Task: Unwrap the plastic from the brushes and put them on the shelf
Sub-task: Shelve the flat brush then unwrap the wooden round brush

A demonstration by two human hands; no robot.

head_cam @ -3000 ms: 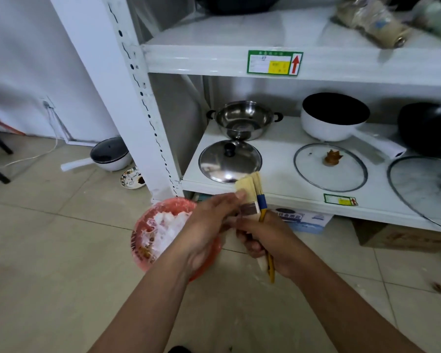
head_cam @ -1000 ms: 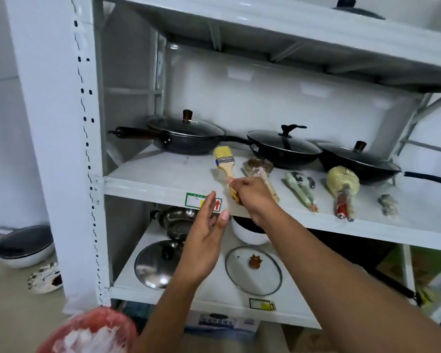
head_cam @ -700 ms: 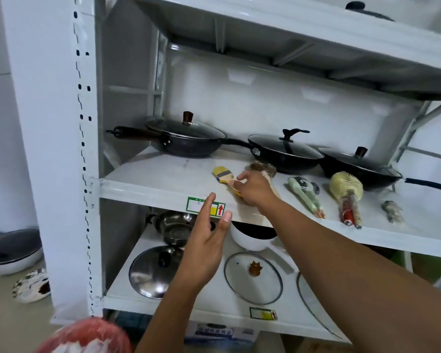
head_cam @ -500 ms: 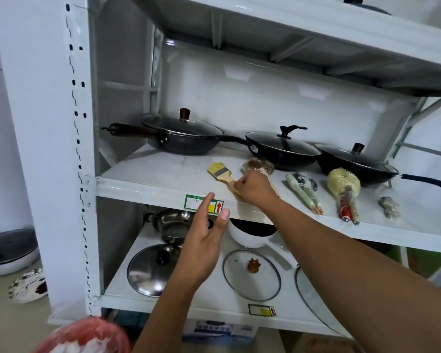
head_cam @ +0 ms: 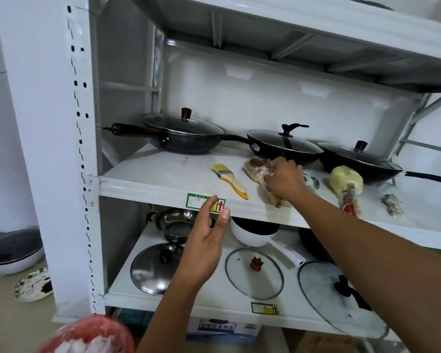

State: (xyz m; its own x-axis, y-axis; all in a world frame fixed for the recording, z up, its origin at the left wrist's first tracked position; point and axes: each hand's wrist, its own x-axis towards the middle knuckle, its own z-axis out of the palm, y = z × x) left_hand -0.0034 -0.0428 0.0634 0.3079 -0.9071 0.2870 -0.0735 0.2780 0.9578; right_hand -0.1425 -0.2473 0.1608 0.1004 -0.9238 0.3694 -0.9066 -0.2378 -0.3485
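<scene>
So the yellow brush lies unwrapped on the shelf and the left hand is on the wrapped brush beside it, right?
Not quite. In the head view it is the right hand that is on the wrapped brush, not the left. The left hand hangs open lower down, holding nothing. The yellow brush does lie unwrapped on the shelf.

The yellow-handled flat brush [head_cam: 228,180] lies on the white metal shelf [head_cam: 163,171], left of the plastic-wrapped brush [head_cam: 256,169]. Lidded black pans [head_cam: 186,138] stand behind them.
</scene>
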